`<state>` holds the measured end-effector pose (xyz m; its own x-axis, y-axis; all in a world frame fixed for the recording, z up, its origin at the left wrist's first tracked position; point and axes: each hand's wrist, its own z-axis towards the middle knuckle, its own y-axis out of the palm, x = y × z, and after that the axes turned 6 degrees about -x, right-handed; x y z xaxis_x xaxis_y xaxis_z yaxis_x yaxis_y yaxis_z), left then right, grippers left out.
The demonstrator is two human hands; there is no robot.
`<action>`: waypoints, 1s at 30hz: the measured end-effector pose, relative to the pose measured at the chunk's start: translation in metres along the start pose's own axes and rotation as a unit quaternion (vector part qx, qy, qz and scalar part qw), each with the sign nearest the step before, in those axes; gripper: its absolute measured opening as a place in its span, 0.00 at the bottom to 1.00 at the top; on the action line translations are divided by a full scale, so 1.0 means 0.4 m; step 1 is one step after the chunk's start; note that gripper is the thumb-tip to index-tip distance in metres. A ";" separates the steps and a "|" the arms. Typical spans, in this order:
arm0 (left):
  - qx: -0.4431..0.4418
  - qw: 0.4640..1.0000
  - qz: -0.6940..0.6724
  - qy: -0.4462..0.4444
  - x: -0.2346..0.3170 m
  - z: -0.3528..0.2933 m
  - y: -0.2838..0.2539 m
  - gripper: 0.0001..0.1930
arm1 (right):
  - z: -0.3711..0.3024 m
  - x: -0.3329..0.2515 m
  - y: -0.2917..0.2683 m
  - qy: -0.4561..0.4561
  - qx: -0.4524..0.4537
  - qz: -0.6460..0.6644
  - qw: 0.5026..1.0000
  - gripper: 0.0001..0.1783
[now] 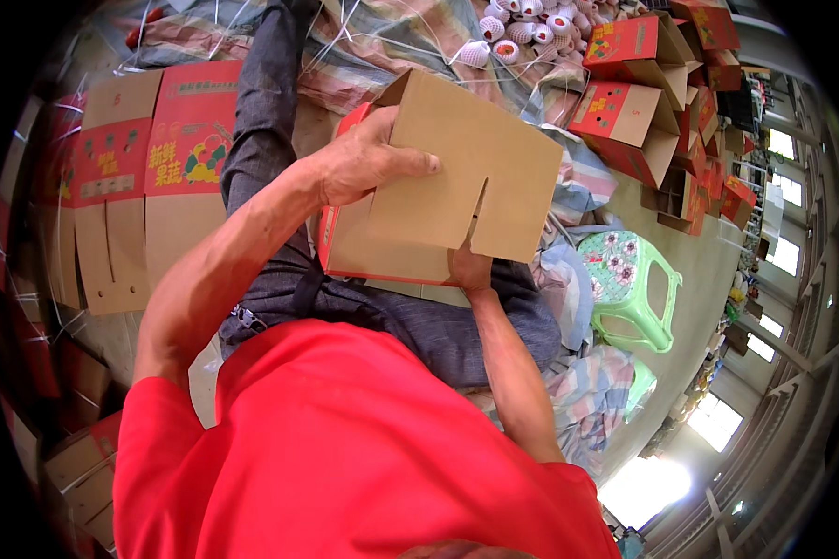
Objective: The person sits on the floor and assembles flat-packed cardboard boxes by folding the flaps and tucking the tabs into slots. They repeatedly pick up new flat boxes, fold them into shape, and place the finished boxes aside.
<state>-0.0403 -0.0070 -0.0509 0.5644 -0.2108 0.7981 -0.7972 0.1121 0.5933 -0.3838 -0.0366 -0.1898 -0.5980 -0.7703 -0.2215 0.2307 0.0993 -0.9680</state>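
Over my lap I have a red and brown cardboard box [396, 247], with a wide plain brown flap [475, 163] raised towards me. My left hand [375, 160] is closed on the flap's left edge; its thumb lies on the brown face and the fingers go behind it. A narrow slot runs up from the flap's lower edge. Just below that slot is my right hand [473, 268], against the box's lower right part. Its fingers are mostly hidden behind the cardboard.
Flattened red and brown cartons [112, 186] lie at the left. Opened boxes [629, 121] are piled at the far right, near fruit in pink foam nets [531, 28]. A green plastic stool [625, 279] stands to my right. Striped sheeting [419, 42] and white straps spread ahead.
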 end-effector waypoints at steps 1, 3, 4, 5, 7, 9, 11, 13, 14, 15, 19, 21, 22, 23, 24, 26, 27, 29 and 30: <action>-0.002 0.999 0.034 0.018 -0.013 0.004 -0.014 0.21 | 0.014 -0.012 -0.013 0.039 -0.028 0.042 0.998 0.23; 0.001 0.993 0.114 0.041 -0.037 0.018 -0.053 0.22 | 0.052 -0.035 -0.043 0.115 -0.084 0.126 0.982 0.21; 0.002 0.987 0.153 0.055 -0.039 0.028 -0.065 0.22 | 0.081 -0.070 -0.067 0.180 -0.001 0.367 0.913 0.21; 0.013 0.984 0.166 0.062 -0.043 0.038 -0.073 0.21 | 0.075 -0.066 -0.058 0.178 0.004 0.361 0.916 0.23; 0.034 0.978 0.193 0.076 -0.042 0.058 -0.083 0.19 | 0.075 -0.065 -0.049 0.172 0.014 0.349 0.921 0.26; 0.032 0.970 0.221 0.098 -0.052 0.071 -0.107 0.19 | 0.089 -0.095 -0.082 0.222 0.014 0.375 0.900 0.25; 0.030 0.966 0.234 0.111 -0.052 0.084 -0.117 0.19 | 0.104 -0.102 -0.094 0.242 0.019 0.380 0.892 0.26; 0.032 0.967 0.228 0.110 -0.055 0.088 -0.120 0.20 | 0.095 -0.092 -0.085 0.236 0.022 0.369 0.899 0.29; 0.038 0.963 0.244 0.108 -0.056 0.087 -0.122 0.20 | 0.088 -0.090 -0.079 0.237 0.029 0.372 0.897 0.30; 0.045 0.958 0.261 0.107 -0.057 0.086 -0.126 0.20 | 0.090 -0.090 -0.075 0.237 0.034 0.376 0.895 0.31; 0.061 0.962 0.252 0.088 -0.055 0.068 -0.139 0.20 | 0.092 -0.094 -0.069 0.244 0.027 0.398 0.884 0.35; 0.065 0.946 0.304 0.087 -0.046 0.053 -0.135 0.19 | 0.094 -0.094 -0.071 0.239 0.030 0.394 0.887 0.34; 0.067 0.938 0.330 0.086 -0.041 0.046 -0.134 0.19 | 0.096 -0.095 -0.072 0.236 0.030 0.392 0.889 0.34; 0.065 0.940 0.321 0.096 -0.044 0.042 -0.138 0.19 | 0.097 -0.097 -0.072 0.236 0.030 0.390 0.889 0.34; 0.064 0.942 0.312 0.106 -0.049 0.037 -0.139 0.18 | 0.096 -0.098 -0.071 0.236 0.028 0.388 0.890 0.34; 0.063 0.946 0.302 0.102 -0.056 0.031 -0.142 0.18 | 0.097 -0.097 -0.070 0.231 0.029 0.385 0.893 0.34; 0.064 0.947 0.302 0.088 -0.050 0.026 -0.138 0.18 | 0.095 -0.097 -0.068 0.228 0.032 0.384 0.894 0.34; 0.061 0.945 0.315 0.064 -0.035 0.012 -0.128 0.18 | 0.092 -0.096 -0.064 0.224 0.034 0.388 0.893 0.34; 0.059 0.941 0.329 0.054 -0.026 -0.001 -0.121 0.18 | 0.092 -0.095 -0.062 0.223 0.034 0.392 0.892 0.34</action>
<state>-0.0073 -0.0097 -0.0879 -0.0459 -0.0334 0.9984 -0.9964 0.0731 -0.0434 -0.3386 -0.0330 -0.1530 -0.4749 -0.1523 -0.8667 0.7485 0.4480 -0.4889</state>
